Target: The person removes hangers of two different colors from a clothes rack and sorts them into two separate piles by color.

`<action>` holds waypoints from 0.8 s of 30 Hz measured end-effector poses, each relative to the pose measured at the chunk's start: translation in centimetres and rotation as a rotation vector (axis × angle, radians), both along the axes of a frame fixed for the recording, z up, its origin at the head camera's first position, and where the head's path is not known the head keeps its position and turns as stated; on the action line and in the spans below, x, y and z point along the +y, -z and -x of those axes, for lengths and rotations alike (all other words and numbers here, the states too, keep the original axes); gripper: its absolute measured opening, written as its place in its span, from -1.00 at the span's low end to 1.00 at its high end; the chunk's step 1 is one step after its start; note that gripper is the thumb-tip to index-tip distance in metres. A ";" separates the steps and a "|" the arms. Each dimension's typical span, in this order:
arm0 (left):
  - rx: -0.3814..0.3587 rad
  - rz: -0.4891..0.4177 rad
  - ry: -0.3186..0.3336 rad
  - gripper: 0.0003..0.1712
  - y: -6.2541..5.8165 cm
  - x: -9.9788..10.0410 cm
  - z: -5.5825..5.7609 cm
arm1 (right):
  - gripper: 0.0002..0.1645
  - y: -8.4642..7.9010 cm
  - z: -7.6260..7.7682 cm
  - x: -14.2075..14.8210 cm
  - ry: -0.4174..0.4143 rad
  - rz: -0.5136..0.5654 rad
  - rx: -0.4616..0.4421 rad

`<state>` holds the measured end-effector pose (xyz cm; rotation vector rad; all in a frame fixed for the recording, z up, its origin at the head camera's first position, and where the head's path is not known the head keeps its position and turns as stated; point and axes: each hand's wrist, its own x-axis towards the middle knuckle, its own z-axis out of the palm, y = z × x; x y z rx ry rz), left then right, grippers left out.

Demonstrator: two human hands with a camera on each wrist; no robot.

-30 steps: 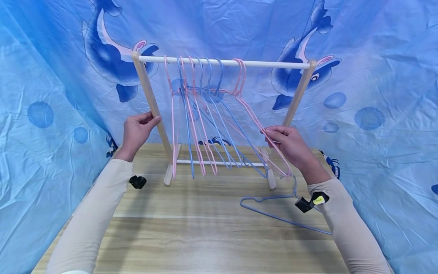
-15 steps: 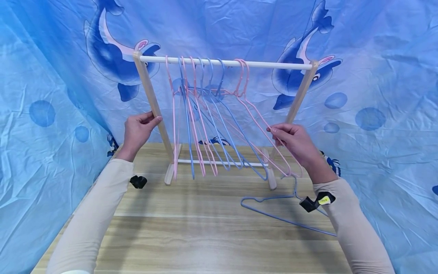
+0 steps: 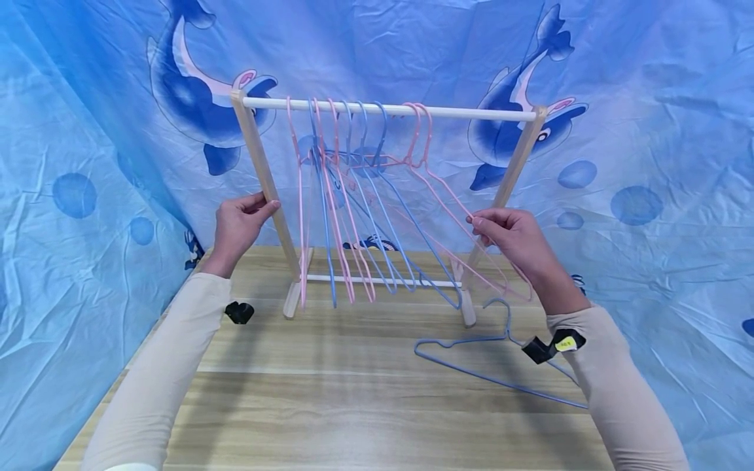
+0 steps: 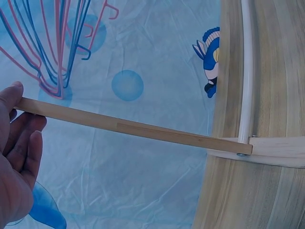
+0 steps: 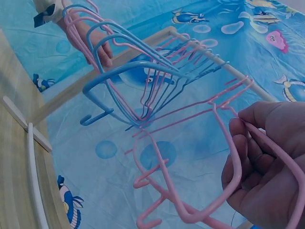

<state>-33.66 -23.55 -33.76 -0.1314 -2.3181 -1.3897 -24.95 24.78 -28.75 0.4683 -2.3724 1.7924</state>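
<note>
My left hand (image 3: 235,226) grips the left wooden post (image 3: 259,154) of a small clothes rack, thumb in front. At the right, my right hand (image 3: 518,242) pinches the sloping shoulder of the rightmost pink clothes hanger (image 3: 430,127), whose hook stays over the white top rod (image 3: 477,114). In the right wrist view, the hand's fingers curl behind that hanger's wire. Just left of it hangs a second pink hanger (image 3: 419,124). Several pink and blue hangers, among them a dark blue hanger (image 3: 385,121), hang in a group farther left.
A blue hanger (image 3: 501,381) lies on the wooden table (image 3: 353,418), partly hidden by the right sleeve. The rack's right post (image 3: 518,157) stands behind the right hand. A white lower bar (image 3: 383,280) joins the feet. A blue dolphin-print curtain (image 3: 377,39) surrounds the table.
My right hand has moved right and slightly up, drawing the rightmost pink hanger away from its pink neighbour, so a gap shows between them. My left hand keeps its grip on the post.
</note>
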 end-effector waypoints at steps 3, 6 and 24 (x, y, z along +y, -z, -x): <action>0.001 0.001 -0.001 -0.37 0.0 0.0 0.0 | -0.82 -0.1 0.0 0.1 0.005 -0.009 0.003; -0.001 -0.002 -0.002 -0.37 0.0 0.1 0.0 | -0.83 -0.3 -0.1 0.2 0.003 -0.003 0.004; 0.001 -0.002 -0.005 -0.37 0.0 0.0 -0.1 | -0.82 -1.2 -0.9 1.3 0.029 0.101 0.068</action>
